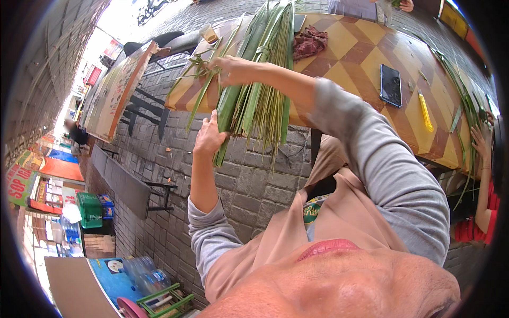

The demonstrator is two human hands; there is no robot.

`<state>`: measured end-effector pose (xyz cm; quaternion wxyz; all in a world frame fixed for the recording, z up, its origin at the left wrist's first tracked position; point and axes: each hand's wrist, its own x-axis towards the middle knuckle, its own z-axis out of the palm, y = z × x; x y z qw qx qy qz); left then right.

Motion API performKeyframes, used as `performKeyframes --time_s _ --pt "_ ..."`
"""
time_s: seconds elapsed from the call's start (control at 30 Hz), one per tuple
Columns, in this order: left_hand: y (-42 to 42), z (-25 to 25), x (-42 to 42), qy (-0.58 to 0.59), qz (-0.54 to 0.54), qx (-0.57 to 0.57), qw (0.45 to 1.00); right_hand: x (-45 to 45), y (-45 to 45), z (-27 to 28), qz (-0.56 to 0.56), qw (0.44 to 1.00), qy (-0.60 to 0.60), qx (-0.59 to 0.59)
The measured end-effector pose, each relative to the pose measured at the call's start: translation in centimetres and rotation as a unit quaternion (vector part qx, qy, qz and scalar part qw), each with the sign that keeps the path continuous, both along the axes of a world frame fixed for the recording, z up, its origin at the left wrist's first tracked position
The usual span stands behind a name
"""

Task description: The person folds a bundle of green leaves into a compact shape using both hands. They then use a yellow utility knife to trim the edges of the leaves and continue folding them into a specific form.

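Note:
A thick bundle of long green palm leaves (pixel 260 51) lies across the patterned tabletop (pixel 350 43), its cut ends hanging over the near edge. My left hand (pixel 210 134) touches the left edge of a broad leaf strip (pixel 227 113) just off the table; whether its fingers close on the strip is unclear. Blurred, my right hand (pixel 232 70) reaches across the bundle. Its fingertips are at a small tangle of leaf strips (pixel 203 65) on the table's left end, and the blur hides whether they grip any.
A plastic cup of brown liquid (pixel 208 35) stands behind the tangle. A dark red cloth (pixel 310 43), a phone (pixel 391 85) and a yellow cutter knife (pixel 425 112) lie rightward. At far right, a co-worker's hand (pixel 480 140) touches more leaves (pixel 469 105). Benches (pixel 123 179) stand left.

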<state>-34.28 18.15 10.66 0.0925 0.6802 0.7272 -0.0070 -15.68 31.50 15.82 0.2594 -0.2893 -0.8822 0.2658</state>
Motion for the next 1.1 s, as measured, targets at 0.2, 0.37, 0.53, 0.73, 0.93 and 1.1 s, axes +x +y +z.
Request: performKeyframes --time_s 0.2,0.37,0.53,0.73,0.93,1.1 --pt "2.7 -0.7 -0.9 -0.008 0.029 0.004 1.0 19.2 -10.4 -3.7 0.059 0.997 0.044 0.01" --pt "5.1 -1.9 -1.2 0.037 -0.051 0.142 0.988 33.9 -18.5 -4.2 -0.346 0.938 0.02 0.022" --pt "7.2 -1.7 -1.4 0.122 -0.029 0.108 0.986 43.7 -26.1 -5.0 -0.529 0.845 -0.045 0.06" --pt "6.3 2.4 11.3 0.1 -0.051 0.156 0.981 47.2 -28.5 -6.5 -0.565 0.823 -0.059 0.012" --pt "4.0 0.7 32.7 -0.128 -0.333 0.195 0.914 47.9 -22.5 -12.1 -0.593 0.788 -0.098 0.129" --pt "2.6 -0.1 46.2 -0.153 -0.249 0.081 0.953 45.9 -21.0 -13.7 -0.628 0.754 -0.126 0.147"
